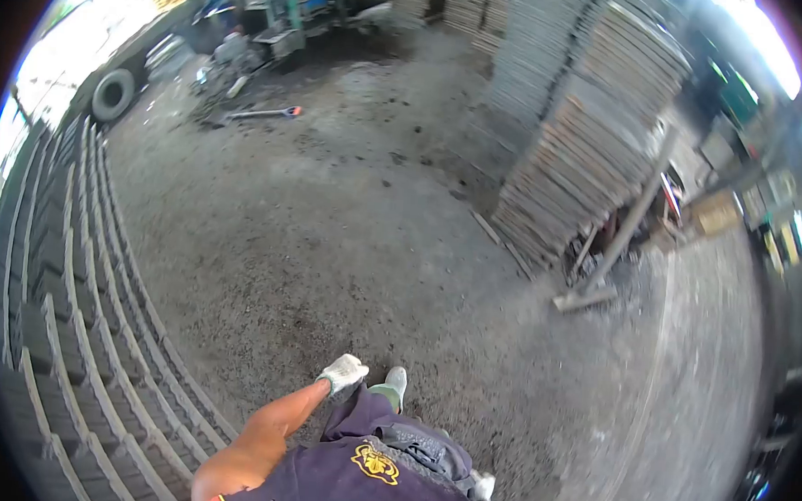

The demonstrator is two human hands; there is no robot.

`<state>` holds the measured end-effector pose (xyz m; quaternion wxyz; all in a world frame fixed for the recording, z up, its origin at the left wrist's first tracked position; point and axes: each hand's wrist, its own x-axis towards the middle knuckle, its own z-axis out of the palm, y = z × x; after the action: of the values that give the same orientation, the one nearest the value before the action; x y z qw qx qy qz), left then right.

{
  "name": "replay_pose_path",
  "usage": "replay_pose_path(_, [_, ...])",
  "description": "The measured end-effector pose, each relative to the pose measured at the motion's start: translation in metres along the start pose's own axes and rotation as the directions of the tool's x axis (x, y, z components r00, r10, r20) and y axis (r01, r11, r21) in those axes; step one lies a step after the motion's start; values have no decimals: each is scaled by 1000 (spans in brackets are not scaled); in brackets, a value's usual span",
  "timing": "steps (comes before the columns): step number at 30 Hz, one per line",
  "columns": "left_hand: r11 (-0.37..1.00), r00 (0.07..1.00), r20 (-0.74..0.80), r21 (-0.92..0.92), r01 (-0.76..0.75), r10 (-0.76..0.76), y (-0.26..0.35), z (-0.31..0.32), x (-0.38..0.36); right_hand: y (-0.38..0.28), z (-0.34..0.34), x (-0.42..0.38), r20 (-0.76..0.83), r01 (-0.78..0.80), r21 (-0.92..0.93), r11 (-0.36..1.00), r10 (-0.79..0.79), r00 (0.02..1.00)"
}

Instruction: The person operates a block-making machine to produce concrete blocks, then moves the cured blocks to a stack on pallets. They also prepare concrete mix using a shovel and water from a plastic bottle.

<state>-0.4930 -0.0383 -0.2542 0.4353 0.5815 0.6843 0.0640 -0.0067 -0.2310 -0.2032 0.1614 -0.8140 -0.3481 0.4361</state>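
My left hand (343, 373), in a whitish work glove, is out in front of my body above the gravelly floor, beside the dark cloth at my thigh. Its fingers are curled in, and their undersides are hidden. Low at my right side, my right hand (482, 487) also wears a whitish glove. It is partly hidden by my dark shirt (316, 482), and its fingers are too blurred to read. A light-coloured boot (396, 384) shows just right of my left hand.
Long rows of stacked ribbed pieces (96, 361) curve along the left. Tall stacks of boards (568, 169) stand ahead to the right, with a T-shaped wooden tool (634, 217) leaning there. A shovel (263, 113) lies on the floor (330, 220) near a tyre (113, 96).
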Motion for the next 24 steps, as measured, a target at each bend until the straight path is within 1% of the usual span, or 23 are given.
replay_pose_path(1, [999,997,-65,2,-41,41,-7,-15,14,-1,7,56,32,-56,151,987,52,998])
replay_pose_path(2, [994,996,-92,-105,7,-17,9,-43,16,-59,-4,82,109,-98,339,936,64,992])
replay_pose_path(3, [978,992,-103,-204,51,-74,21,-69,13,-105,-5,104,67,1,280,960,-20,998])
replay_pose_path(4, [945,982,-134,-317,87,-136,5,-75,30,-174,-8,110,59,59,271,961,-77,995])
replay_pose_path(5, [919,971,-175,-385,85,-163,7,-93,35,-204,-6,141,84,116,247,962,-141,986])
replay_pose_path(6, [891,965,-194,-449,74,-178,5,-104,46,-247,-3,162,95,156,225,962,-181,979])
replay_pose_path(7, [858,957,-213,-510,60,-194,3,-112,55,-277,2,187,108,119,236,964,-147,983])
replay_pose_path(9, [832,948,-194,-543,111,-253,-6,-122,67,-324,21,212,175,117,230,966,-159,972])
replay_pose_path(10, [820,942,-185,-557,133,-279,-11,-129,75,-338,34,224,215,106,191,976,-147,965])
replay_pose_path(11, [868,940,-189,-467,169,-284,-20,-136,88,-347,48,236,254,96,151,984,-133,958])
replay_pose_path(12, [907,941,-182,-370,203,-285,-30,-139,103,-355,59,247,334,110,116,987,-143,932])
replay_pose_path(13, [934,942,-175,-269,235,-287,-40,-141,115,-362,67,255,388,147,34,989,-148,910])
replay_pose_path(14, [891,920,-117,-320,322,-375,-55,-134,114,-380,67,246,409,387,-208,899,-279,869])
replay_pose_path(15, [838,889,-44,-358,411,-455,-65,-127,110,-366,70,249,407,394,-318,862,-251,878])
replay_pose_path(16, [729,834,85,-443,522,-545,-44,-138,96,-303,75,297,433,532,-255,807,-397,809])
replay_pose_path(17, [620,789,106,-558,552,-606,-31,-149,97,-276,84,341,521,344,-359,868,-119,845])
replay_pose_path(18, [663,813,77,-536,522,-578,-28,-150,106,-292,69,366,606,608,-428,669,-286,742])
replay_pose_path(19, [704,835,49,-513,492,-548,-25,-154,116,-309,58,390,703,804,-446,395,-402,587])
replay_pose_path(20, [547,779,96,-659,516,-620,-3,-186,129,-374,70,393,645,651,-483,585,-264,717])
replay_pose_path(21, [580,793,28,-666,469,-609,-5,-207,144,-463,82,379,563,454,-509,731,-116,818])
replay_pose_path(22, [547,771,9,-700,460,-637,-3,-222,155,-447,100,450,723,871,-248,424,-518,458])
replay_pose_path(23, [513,747,-8,-732,449,-665,-1,-236,166,-533,118,432,536,358,-359,862,-123,835])
replay_pose_path(24, [571,756,-49,-688,449,-653,-10,-240,185,-601,128,426,526,425,-372,825,-190,829])
